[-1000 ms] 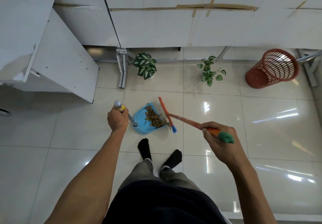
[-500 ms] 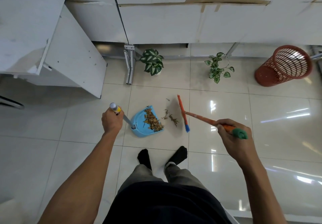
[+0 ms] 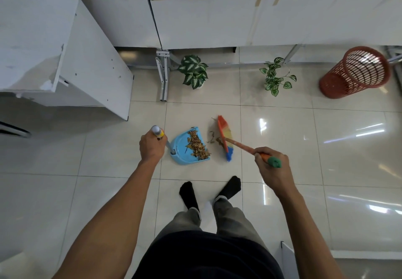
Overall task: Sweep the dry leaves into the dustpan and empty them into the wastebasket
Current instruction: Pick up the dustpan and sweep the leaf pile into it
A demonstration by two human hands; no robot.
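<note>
A light-blue dustpan point(image 3: 180, 154) rests on the tiled floor in front of my feet, with a heap of dry brown leaves point(image 3: 196, 145) inside it. My left hand point(image 3: 152, 146) grips the top of its upright handle. A few loose leaves point(image 3: 212, 137) lie on the floor between the pan's mouth and the broom head point(image 3: 225, 136), which is orange, yellow and blue. My right hand point(image 3: 273, 166) is closed on the broom's orange stick near its green end cap. The red mesh wastebasket point(image 3: 356, 73) stands at the far right by the wall.
Two small potted plants point(image 3: 193, 71) point(image 3: 276, 78) stand along the white wall panels. A white desk point(image 3: 71, 61) juts out at the left, with a metal leg point(image 3: 163, 76) beside it. My socked feet point(image 3: 208, 191) are just behind the dustpan. Glossy tiles stretch to the right.
The broom head pulled back from the dustpan, then came in again toward the loose leaves. The dustpan and my left hand stayed about where they were.
</note>
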